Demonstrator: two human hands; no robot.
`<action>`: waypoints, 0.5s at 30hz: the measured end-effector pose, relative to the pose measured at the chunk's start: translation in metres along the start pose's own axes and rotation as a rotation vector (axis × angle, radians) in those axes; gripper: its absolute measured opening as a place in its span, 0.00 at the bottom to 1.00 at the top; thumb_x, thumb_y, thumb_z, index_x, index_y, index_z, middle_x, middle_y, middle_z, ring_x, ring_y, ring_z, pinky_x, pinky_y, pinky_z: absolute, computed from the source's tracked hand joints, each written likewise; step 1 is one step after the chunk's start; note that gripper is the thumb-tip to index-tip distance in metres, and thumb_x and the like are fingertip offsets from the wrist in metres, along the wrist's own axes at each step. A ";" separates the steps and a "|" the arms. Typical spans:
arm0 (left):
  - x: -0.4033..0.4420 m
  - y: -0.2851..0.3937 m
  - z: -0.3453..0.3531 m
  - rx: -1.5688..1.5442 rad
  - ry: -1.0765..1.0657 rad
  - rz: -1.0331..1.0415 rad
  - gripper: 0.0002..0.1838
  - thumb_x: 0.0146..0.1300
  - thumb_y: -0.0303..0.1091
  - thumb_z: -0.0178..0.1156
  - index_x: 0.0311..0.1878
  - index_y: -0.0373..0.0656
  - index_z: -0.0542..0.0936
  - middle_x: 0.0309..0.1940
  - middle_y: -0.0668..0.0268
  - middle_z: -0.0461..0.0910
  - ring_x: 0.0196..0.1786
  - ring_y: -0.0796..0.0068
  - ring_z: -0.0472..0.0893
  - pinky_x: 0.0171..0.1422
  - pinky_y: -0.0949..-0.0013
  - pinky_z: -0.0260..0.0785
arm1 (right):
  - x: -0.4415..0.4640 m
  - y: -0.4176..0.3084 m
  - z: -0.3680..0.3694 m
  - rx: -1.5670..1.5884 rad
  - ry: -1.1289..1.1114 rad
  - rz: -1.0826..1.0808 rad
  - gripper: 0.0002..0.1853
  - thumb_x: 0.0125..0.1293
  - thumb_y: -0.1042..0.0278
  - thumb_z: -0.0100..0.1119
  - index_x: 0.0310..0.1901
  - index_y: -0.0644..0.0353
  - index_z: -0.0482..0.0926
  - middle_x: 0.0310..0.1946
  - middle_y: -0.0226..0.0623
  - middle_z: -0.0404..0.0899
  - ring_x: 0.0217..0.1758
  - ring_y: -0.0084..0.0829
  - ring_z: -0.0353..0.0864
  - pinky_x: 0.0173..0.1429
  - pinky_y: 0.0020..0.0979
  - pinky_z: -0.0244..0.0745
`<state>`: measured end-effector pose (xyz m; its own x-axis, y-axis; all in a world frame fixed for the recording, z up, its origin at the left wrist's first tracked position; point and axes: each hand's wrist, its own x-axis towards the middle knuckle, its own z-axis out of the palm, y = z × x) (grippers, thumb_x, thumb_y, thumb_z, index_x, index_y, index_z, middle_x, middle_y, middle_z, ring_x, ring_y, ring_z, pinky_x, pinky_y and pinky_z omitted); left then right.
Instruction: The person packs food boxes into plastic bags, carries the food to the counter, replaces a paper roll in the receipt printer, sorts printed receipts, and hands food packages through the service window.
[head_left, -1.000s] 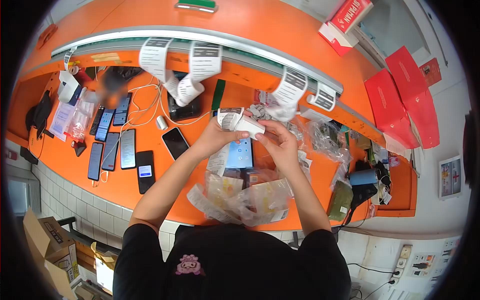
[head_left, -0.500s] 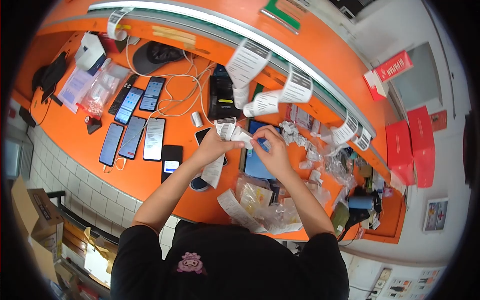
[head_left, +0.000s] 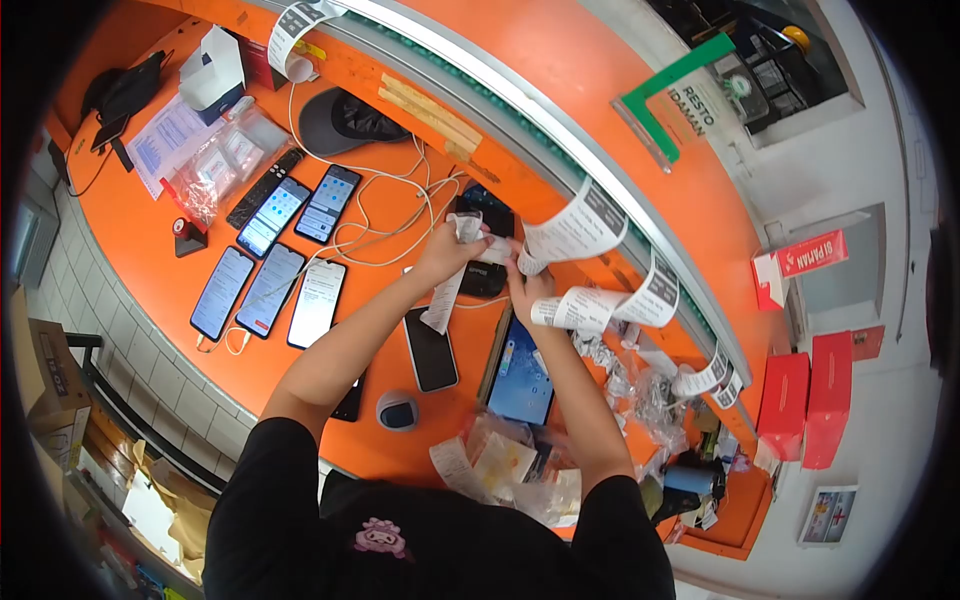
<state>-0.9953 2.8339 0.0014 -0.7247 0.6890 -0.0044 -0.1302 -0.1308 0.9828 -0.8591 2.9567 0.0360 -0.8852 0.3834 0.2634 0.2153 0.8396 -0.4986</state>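
My left hand [head_left: 445,257] is closed on a curled white paper receipt [head_left: 492,247], and a printed strip [head_left: 441,303] hangs below its fingers. My right hand [head_left: 527,286] meets it from the right, its fingertips pinching at the receipt's other end. Just behind both hands sits a black receipt printer [head_left: 484,282], partly covered by them. A hanging printed receipt [head_left: 580,226] comes down from the shelf edge beside my right fingers. Below my hands lie a dark-screened phone [head_left: 431,350] and a computer mouse [head_left: 397,411]. A tablet [head_left: 521,372] with a blue screen lies under my right forearm.
Several lit phones [head_left: 272,217] lie on the orange counter [head_left: 160,270] at left. Behind them are a remote control [head_left: 264,188], white cables [head_left: 372,262] and a grey cap [head_left: 345,122]. Crumpled plastic [head_left: 655,405] and papers crowd the right. The shelf edge [head_left: 520,110] overhangs the back.
Both hands have moved farther back over the counter with the receipt, close to the printer and the hanging receipts. The camera view has turned, and more of the dark phone and mouse shows.
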 end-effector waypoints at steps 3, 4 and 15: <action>0.012 -0.015 0.002 -0.012 -0.030 0.032 0.14 0.57 0.34 0.67 0.43 0.37 0.78 0.37 0.65 0.82 0.39 0.78 0.80 0.46 0.73 0.72 | 0.030 -0.005 -0.004 -0.197 0.015 -0.377 0.24 0.54 0.63 0.68 0.53 0.57 0.74 0.43 0.41 0.76 0.48 0.43 0.75 0.52 0.36 0.70; 0.013 -0.021 0.002 -0.051 -0.041 0.001 0.15 0.57 0.34 0.67 0.44 0.37 0.78 0.37 0.64 0.82 0.39 0.78 0.80 0.45 0.74 0.73 | 0.037 0.003 0.000 -0.191 0.012 -0.379 0.24 0.54 0.63 0.68 0.53 0.57 0.74 0.43 0.41 0.76 0.48 0.43 0.75 0.52 0.36 0.70; 0.005 -0.050 0.007 -0.265 -0.006 -0.003 0.17 0.61 0.32 0.63 0.51 0.34 0.75 0.39 0.64 0.82 0.42 0.78 0.80 0.46 0.72 0.73 | 0.066 0.037 0.014 0.266 -0.413 -0.033 0.25 0.48 0.68 0.72 0.49 0.60 0.76 0.41 0.35 0.77 0.45 0.33 0.76 0.50 0.32 0.70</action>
<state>-0.9880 2.8490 -0.0469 -0.7203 0.6936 -0.0050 -0.3056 -0.3109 0.9000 -0.9157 3.0073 0.0235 -0.9909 0.1282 -0.0399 0.1190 0.7010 -0.7032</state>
